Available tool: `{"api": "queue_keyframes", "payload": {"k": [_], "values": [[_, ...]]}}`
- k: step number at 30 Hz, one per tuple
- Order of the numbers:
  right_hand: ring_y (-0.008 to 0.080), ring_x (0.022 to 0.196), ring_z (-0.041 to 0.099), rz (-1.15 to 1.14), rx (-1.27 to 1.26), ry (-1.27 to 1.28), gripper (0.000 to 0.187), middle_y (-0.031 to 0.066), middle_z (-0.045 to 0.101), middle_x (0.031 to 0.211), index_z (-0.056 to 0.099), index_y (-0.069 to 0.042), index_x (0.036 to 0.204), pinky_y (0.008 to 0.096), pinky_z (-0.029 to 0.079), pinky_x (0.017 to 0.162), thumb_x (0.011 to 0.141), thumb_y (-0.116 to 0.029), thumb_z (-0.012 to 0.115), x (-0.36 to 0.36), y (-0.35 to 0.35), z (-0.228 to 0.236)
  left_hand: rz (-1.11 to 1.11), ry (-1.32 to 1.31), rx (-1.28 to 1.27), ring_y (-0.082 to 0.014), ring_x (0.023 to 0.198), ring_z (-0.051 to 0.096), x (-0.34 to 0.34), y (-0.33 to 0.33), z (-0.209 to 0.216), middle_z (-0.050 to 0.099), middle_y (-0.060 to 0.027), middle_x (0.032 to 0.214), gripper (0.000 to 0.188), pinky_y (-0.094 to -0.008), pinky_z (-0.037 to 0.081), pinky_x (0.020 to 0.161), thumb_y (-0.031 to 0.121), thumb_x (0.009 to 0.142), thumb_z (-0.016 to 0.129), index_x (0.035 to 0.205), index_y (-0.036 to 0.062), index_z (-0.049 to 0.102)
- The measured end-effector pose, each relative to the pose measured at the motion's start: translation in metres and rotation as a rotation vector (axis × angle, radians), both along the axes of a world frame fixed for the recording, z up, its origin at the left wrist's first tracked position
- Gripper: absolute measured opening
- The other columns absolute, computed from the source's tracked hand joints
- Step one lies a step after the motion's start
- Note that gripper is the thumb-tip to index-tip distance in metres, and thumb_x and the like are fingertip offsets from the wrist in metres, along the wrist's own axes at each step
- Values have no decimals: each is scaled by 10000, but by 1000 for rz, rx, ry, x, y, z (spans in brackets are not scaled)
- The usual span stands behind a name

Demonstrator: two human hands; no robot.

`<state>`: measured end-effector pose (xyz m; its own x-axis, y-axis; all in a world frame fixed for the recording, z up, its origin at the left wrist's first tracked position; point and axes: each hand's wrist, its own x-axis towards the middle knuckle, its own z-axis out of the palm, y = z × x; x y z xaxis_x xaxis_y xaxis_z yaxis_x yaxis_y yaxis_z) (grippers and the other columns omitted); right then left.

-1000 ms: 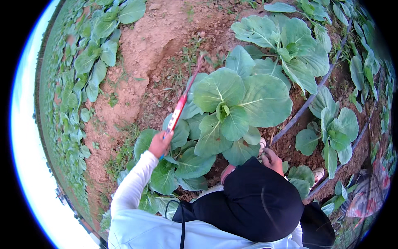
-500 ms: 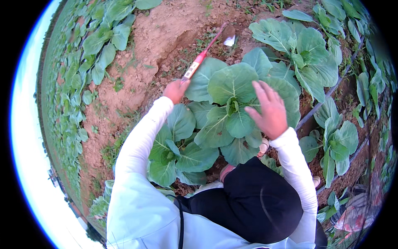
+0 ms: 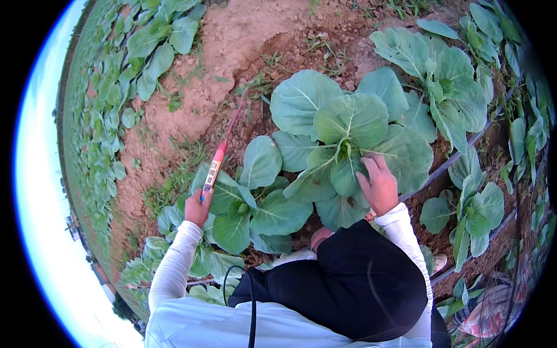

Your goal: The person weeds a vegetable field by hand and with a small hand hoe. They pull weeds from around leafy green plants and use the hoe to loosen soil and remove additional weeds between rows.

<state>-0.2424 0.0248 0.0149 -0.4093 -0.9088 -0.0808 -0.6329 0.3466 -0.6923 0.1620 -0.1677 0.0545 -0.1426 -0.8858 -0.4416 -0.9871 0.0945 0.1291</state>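
My left hand is closed around the lower end of a slim red-handled hoe with a pale label on its grip. The shaft slants up and away over bare soil; its far end is blurred. My right hand reaches over a broad-leaved cabbage plant, thumb and fingers apart, with its fingertips against the leaves just right of the plant's heart. A smaller cabbage plant grows between my hands, nearer to me, its leaves spreading toward my left hand.
Another large cabbage plant stands at the far right. A grey hose or pipe runs diagonally past the plants on the right. Reddish soil lies beyond, with a row of plants at left. My dark-trousered knee is close below.
My left hand has drawn back toward me and left with the hoe, away from the large plant. My right hand has lowered onto the leaves beside its heart. The view has shifted slightly.
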Motion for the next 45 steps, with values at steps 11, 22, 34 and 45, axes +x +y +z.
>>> {"api": "queue_keyframes", "payload": {"k": [11,22,34,45], "values": [[334,801,560,-55,-38,-65,277,113,513,1007,519,-42,953,392,465,653,706,-97,630,8,0,-1,-241,378,-145,-394,706,576,-197,-82,-96,591,-219,740,378,-466,435,636,413,824,501,859,38,539],[338,806,560,-78,-9,-105,272,131,534,968,513,-48,975,393,463,664,727,-99,614,7,7,-2,-220,-92,-49,-402,674,564,-64,-18,-63,581,-228,710,407,-490,424,602,450,826,481,848,46,516],[367,765,563,-119,31,-182,197,178,582,888,512,-39,940,414,451,641,752,-63,564,17,13,-20,-14,482,-144,-188,518,489,-96,-24,-60,482,-121,562,305,-340,392,509,318,841,537,783,19,536],[366,735,569,-151,28,-201,182,179,588,849,521,-43,933,415,452,622,756,-59,562,19,16,-27,-102,59,-98,-383,751,573,-42,-44,-45,588,-231,771,458,-422,431,671,468,817,495,870,21,576]]}}
